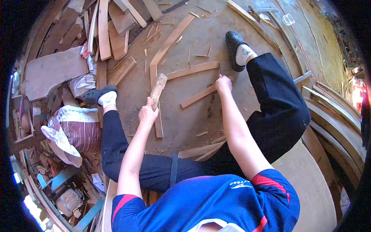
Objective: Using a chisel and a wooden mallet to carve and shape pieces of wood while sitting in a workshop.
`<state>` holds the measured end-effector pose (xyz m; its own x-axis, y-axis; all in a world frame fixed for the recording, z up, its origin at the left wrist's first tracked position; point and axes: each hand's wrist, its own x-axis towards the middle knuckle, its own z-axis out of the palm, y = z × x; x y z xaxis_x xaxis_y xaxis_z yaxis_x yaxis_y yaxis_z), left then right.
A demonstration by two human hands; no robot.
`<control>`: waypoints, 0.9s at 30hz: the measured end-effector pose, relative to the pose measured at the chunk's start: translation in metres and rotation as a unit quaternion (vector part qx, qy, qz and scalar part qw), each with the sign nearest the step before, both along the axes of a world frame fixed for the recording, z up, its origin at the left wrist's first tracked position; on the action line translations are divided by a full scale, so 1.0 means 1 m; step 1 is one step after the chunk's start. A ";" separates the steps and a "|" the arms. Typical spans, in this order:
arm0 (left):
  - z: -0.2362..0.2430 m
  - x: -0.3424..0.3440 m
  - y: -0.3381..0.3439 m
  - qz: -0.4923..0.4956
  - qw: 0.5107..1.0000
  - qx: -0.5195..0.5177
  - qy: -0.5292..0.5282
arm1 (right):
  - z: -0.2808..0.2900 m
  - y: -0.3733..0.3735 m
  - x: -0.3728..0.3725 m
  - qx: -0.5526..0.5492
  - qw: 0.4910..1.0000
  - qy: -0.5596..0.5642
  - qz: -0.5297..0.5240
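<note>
My left hand is wrapped round one end of a short, rough wooden club, which points up and away from me. Closed too, my right hand grips a thin dark tool; its handle is hidden in my fingers, so I cannot tell its exact kind. The tool's tip is at the right end of a flat wooden strip; whether they touch is unclear. Another strip lies on the floor, partly beneath my right hand. Left of these, two strips meet at an angle, partly behind the club.
Wood chips and slivers litter the floor. My feet, in dark clogs, are planted either side. Boards pile up at the far left, above a filled sack and a motor. Curved planks lie at the right.
</note>
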<state>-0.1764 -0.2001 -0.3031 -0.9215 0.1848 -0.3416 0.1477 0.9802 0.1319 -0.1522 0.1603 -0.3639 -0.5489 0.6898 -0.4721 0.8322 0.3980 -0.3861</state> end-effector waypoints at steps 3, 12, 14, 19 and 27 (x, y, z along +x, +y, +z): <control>-0.004 0.002 0.001 0.014 1.000 0.014 -0.005 | 0.001 -0.021 -0.009 -0.010 0.999 0.043 -0.013; -0.007 0.003 0.001 0.027 1.000 0.004 -0.012 | -0.009 -0.066 -0.028 -0.498 0.832 0.124 -0.208; -0.007 0.003 0.001 0.033 0.999 0.017 -0.013 | -0.010 -0.068 -0.023 -0.614 0.733 0.123 -0.268; -0.005 0.003 0.003 0.043 0.999 0.014 -0.026 | -0.014 -0.068 -0.019 -0.737 0.596 0.103 -0.302; 0.001 0.002 0.006 0.053 0.997 0.017 -0.047 | -0.016 -0.060 -0.031 -0.738 0.595 0.091 -0.306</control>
